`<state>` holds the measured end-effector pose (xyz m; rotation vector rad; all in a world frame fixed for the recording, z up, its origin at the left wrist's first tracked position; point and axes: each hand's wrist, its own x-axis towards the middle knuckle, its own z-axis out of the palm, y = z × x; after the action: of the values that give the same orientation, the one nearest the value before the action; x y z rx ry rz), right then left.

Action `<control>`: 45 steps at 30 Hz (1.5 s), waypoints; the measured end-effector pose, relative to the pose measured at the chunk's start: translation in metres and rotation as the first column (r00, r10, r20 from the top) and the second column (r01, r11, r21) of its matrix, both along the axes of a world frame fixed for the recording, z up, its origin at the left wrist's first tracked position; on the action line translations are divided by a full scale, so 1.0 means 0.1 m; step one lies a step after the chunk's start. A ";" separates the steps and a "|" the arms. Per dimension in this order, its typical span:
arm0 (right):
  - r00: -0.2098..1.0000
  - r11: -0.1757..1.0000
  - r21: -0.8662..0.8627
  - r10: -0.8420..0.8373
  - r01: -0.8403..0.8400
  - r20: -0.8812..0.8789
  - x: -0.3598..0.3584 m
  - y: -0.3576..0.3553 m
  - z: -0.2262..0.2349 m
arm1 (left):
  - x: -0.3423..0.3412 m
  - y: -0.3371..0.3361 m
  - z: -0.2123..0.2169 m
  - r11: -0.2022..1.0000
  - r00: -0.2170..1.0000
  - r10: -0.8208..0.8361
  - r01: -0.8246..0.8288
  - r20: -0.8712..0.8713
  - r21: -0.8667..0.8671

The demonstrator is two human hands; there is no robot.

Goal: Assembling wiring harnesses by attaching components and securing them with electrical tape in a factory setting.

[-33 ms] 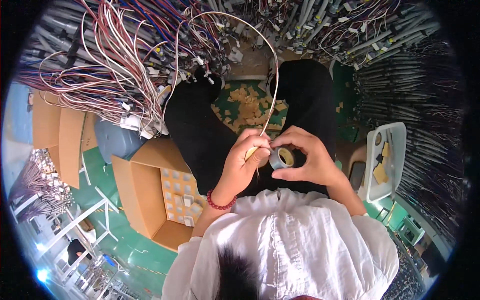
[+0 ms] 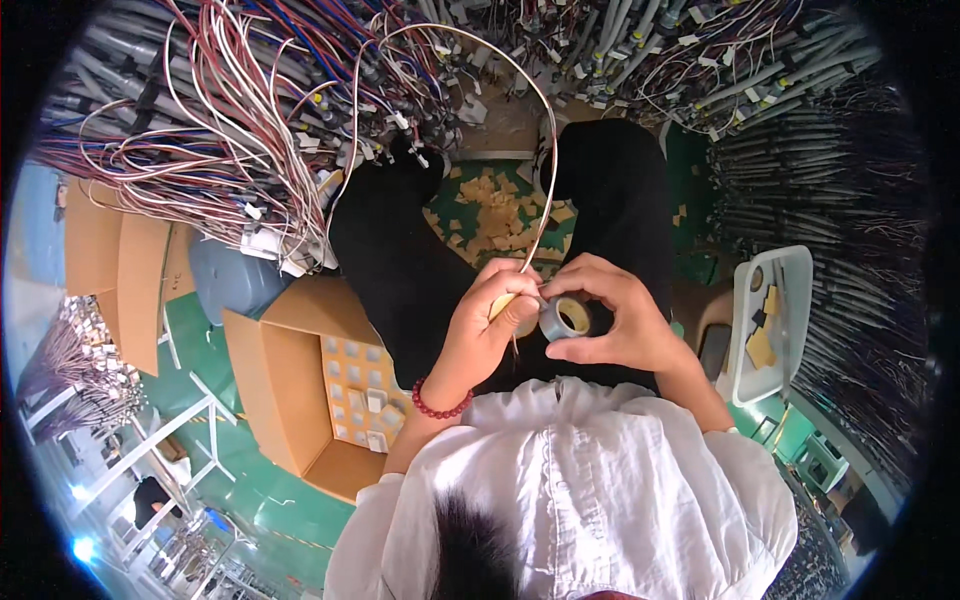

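My left hand [image 2: 490,310] is closed in a pinch on a thin white-and-reddish-brown wire [image 2: 551,170], which arches up and over to the left toward the bundles. A small tan piece [image 2: 501,305] shows between its thumb and fingers. Curled around a silver-grey roll of tape [image 2: 555,328], my right hand [image 2: 628,312] has its fingertips close beside those of the left. Whether the tape touches the wire is hidden by the fingers.
Wire bundles [image 2: 250,120] crowd the far side. An open cardboard box [image 2: 290,400] with pale pieces stands at left, near a blue-grey bin [image 2: 235,280]. On the right is a clear plastic tray [image 2: 741,340] holding tan pieces. Tan scraps [image 2: 497,215] litter the green floor between my legs.
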<state>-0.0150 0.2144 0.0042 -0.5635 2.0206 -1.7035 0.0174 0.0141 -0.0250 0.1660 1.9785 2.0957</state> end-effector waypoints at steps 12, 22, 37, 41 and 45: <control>0.738 0.933 -0.355 0.198 0.060 0.645 -0.15 0.03 -0.18 | 0.02 -0.16 0.09 0.925 0.975 -0.208 0.168 0.084 0.339; 0.841 0.882 -0.434 0.369 -0.182 0.397 -0.23 -0.02 -0.06 | -0.04 -0.17 0.20 0.857 0.941 -0.328 0.257 0.089 0.446; 0.749 0.758 -0.459 0.612 -0.463 0.255 -0.26 -0.01 -0.02 | 0.02 -0.13 0.05 0.718 0.911 -0.389 0.207 0.137 0.665; 0.769 0.746 -0.441 0.616 -0.499 0.170 -0.29 0.01 -0.03 | -0.01 -0.12 0.04 0.734 0.935 -0.341 0.198 0.100 0.649; 0.826 0.798 -0.359 0.552 -0.485 0.110 -0.27 0.04 -0.01 | -0.02 -0.26 0.13 0.960 0.974 -0.226 0.224 -0.004 0.171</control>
<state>-0.0421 0.2184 0.0029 -0.9094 1.2802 -1.6491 0.0157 -0.0121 -0.0121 0.3871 1.6814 2.1065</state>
